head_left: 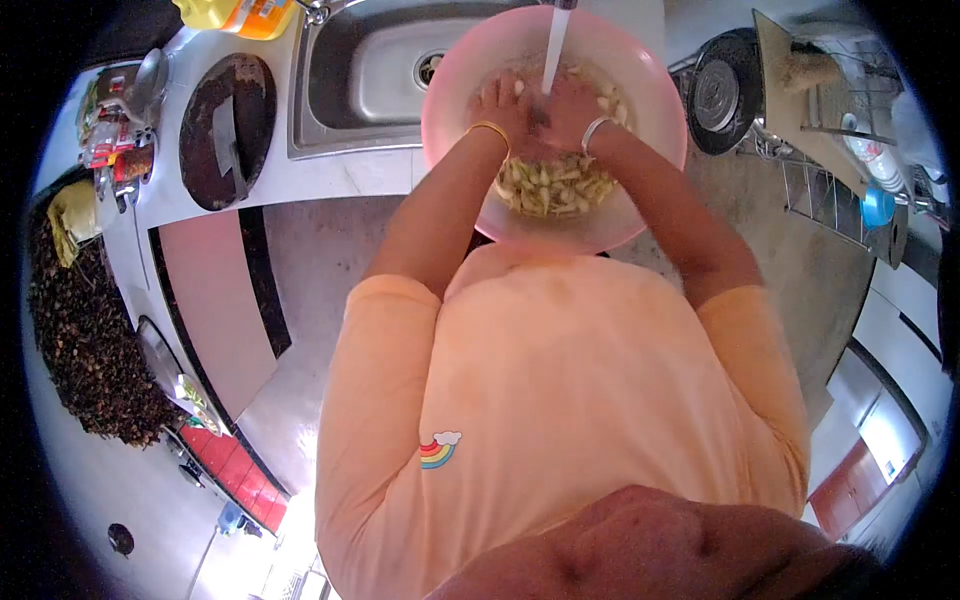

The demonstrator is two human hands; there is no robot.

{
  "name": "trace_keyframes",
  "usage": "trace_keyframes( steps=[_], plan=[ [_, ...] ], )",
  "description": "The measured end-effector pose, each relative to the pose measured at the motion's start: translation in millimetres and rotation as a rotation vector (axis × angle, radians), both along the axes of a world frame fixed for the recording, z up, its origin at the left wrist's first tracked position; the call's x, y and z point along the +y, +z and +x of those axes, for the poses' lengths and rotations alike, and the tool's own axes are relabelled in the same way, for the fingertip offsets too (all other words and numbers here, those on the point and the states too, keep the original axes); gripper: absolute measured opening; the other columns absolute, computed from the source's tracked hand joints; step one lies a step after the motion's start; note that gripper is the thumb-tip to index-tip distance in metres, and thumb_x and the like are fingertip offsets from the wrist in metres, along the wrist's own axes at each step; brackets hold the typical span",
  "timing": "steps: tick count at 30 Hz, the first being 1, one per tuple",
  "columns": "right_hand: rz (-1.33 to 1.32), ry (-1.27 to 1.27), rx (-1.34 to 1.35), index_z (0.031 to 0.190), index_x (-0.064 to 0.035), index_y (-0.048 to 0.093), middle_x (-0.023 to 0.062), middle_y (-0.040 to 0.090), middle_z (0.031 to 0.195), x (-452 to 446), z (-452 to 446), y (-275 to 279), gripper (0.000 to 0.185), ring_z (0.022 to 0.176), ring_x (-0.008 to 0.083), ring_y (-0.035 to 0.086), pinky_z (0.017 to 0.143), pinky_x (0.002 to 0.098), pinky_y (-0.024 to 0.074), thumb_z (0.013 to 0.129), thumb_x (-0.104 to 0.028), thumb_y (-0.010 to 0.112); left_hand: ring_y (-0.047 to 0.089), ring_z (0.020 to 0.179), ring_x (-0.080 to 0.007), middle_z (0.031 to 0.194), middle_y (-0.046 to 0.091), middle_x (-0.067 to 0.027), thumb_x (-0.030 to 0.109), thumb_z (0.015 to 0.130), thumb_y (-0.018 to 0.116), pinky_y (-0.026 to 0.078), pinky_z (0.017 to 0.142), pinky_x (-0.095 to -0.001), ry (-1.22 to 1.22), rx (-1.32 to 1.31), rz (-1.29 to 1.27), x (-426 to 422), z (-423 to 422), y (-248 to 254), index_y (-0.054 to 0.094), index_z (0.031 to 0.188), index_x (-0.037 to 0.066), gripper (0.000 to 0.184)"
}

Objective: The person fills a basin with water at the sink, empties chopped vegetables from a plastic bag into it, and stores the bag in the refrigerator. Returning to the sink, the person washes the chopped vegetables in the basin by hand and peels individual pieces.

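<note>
A large pink basin [655, 110] holds water and many small pale yellow-green pieces of food [555, 190], massed at its near side. I cannot make out their kind. A stream of water [553, 65] from a tap falls into the basin between my hands. My left hand [505, 112], with a yellow bangle at the wrist, lies in the basin with its fingers spread. Beside the stream is my right hand [572, 112], with a silver-coloured bangle at its wrist. Its fingers are blurred by water and motion. Nothing shows clearly in either hand.
Left of the basin is a steel sink [375, 85]. A knife [228, 150] lies on a dark round board [200, 130] on the counter. A yellow container [235, 15] stands behind. At right are a dark pan [722, 90] and a wire rack [825, 205].
</note>
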State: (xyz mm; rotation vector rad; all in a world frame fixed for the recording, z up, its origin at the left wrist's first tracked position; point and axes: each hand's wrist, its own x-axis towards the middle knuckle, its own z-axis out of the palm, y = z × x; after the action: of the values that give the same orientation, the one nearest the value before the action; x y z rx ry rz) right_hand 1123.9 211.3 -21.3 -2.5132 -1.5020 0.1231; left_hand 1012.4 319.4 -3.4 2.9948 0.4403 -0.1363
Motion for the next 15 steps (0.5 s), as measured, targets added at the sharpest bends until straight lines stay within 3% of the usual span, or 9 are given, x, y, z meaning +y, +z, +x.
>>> trace_keyframes(
  steps=[1, 3, 4, 5, 6, 7, 8, 11, 15],
  plan=[
    [-0.153, 0.082, 0.100, 0.125, -0.0094, 0.047, 0.0195, 0.045, 0.126, -7.1, -0.4, 20.1, 0.061, 0.114, 0.0362, 0.047, 0.093, 0.0470, 0.0403, 0.071, -0.032, 0.064, 0.039, 0.122, -0.0417, 0.137, 0.031, -0.0219, 0.052, 0.056, 0.078, 0.039, 0.097, -0.0463, 0.003, 0.007, -0.004, 0.5, 0.8, -4.9, 0.029, 0.139, 0.016, 0.103],
    [-0.296, 0.163, 0.185, 0.122, -0.0090, 0.050, 0.0205, 0.044, 0.126, -14.5, -5.4, 34.5, 0.057, 0.115, 0.0365, 0.046, 0.093, 0.0467, 0.0404, 0.071, -0.032, 0.064, 0.044, 0.118, -0.0405, 0.129, 0.041, -0.0238, 0.042, 0.068, 0.073, 0.042, 0.094, -0.0444, -0.233, 0.280, -0.187, 11.3, 16.3, -10.5, 0.047, 0.126, 0.012, 0.070],
    [-0.316, 0.130, 0.096, 0.117, -0.0070, 0.053, 0.0209, 0.047, 0.123, -19.8, -11.2, 29.3, 0.051, 0.111, 0.0364, 0.049, 0.090, 0.0458, 0.0422, 0.073, -0.030, 0.063, 0.044, 0.118, -0.0405, 0.129, 0.041, -0.0238, 0.042, 0.068, 0.073, 0.042, 0.094, -0.0444, -0.234, 0.272, -0.183, 9.9, 15.8, -11.6, 0.047, 0.126, 0.012, 0.070],
    [-0.338, 0.097, 0.005, 0.111, -0.0051, 0.055, 0.0213, 0.050, 0.119, -23.6, -13.6, 22.7, 0.044, 0.108, 0.0362, 0.052, 0.088, 0.0449, 0.0440, 0.075, -0.028, 0.062, 0.048, 0.114, -0.0394, 0.123, 0.047, -0.0234, 0.036, 0.073, 0.069, 0.044, 0.091, -0.0446, -0.235, 0.212, -0.218, 5.1, 12.6, -10.0, 0.053, 0.118, 0.011, 0.054],
    [-0.340, 0.094, -0.001, 0.111, -0.0051, 0.055, 0.0213, 0.050, 0.119, -25.5, -13.8, 15.5, 0.044, 0.108, 0.0362, 0.052, 0.088, 0.0449, 0.0440, 0.075, -0.028, 0.062, 0.049, 0.112, -0.0389, 0.120, 0.049, -0.0232, 0.033, 0.075, 0.067, 0.044, 0.090, -0.0448, -0.236, 0.179, -0.236, 1.9, 11.2, -8.7, 0.056, 0.114, 0.011, 0.046],
    [-0.340, 0.051, 0.156, 0.109, -0.0041, 0.056, 0.0212, 0.053, 0.114, -24.2, -14.8, 15.8, 0.040, 0.103, 0.0361, 0.055, 0.086, 0.0449, 0.0456, 0.076, -0.026, 0.061, 0.051, 0.111, -0.0383, 0.116, 0.052, -0.0230, 0.030, 0.078, 0.065, 0.045, 0.089, -0.0449, -0.238, 0.147, -0.254, -1.7, 9.8, -1.4, 0.058, 0.110, 0.010, 0.038],
    [-0.334, 0.010, 0.312, 0.107, -0.0031, 0.057, 0.0210, 0.057, 0.108, -21.6, -12.9, 16.5, 0.035, 0.098, 0.0361, 0.057, 0.083, 0.0449, 0.0472, 0.078, -0.023, 0.060, 0.054, 0.107, -0.0382, 0.115, 0.054, -0.0215, 0.028, 0.081, 0.061, 0.046, 0.087, -0.0454, -0.222, 0.259, -0.300, -0.6, 11.7, 6.4, 0.058, 0.110, 0.010, 0.035],
    [-0.485, 0.011, 0.332, 0.106, -0.0029, 0.057, 0.0204, 0.060, 0.100, -20.5, -8.1, 55.3, 0.030, 0.088, 0.0373, 0.060, 0.078, 0.0459, 0.0488, 0.081, -0.019, 0.057, 0.058, 0.099, -0.0380, 0.111, 0.058, -0.0190, 0.027, 0.085, 0.055, 0.047, 0.084, -0.0467, -0.192, 0.383, -0.364, 3.1, 16.8, 22.4, 0.055, 0.112, 0.010, 0.032],
    [-0.371, 0.021, 0.160, 0.101, -0.0024, 0.062, 0.0212, 0.062, 0.098, -27.9, -5.5, 36.6, 0.025, 0.098, 0.0350, 0.057, 0.087, 0.0446, 0.0451, 0.081, -0.015, 0.055, 0.060, 0.093, -0.0385, 0.111, 0.060, -0.0186, 0.028, 0.087, 0.049, 0.047, 0.083, -0.0465, -0.126, 0.311, -0.413, 5.7, 19.3, 1.9, 0.051, 0.119, 0.012, 0.035]
  ],
)
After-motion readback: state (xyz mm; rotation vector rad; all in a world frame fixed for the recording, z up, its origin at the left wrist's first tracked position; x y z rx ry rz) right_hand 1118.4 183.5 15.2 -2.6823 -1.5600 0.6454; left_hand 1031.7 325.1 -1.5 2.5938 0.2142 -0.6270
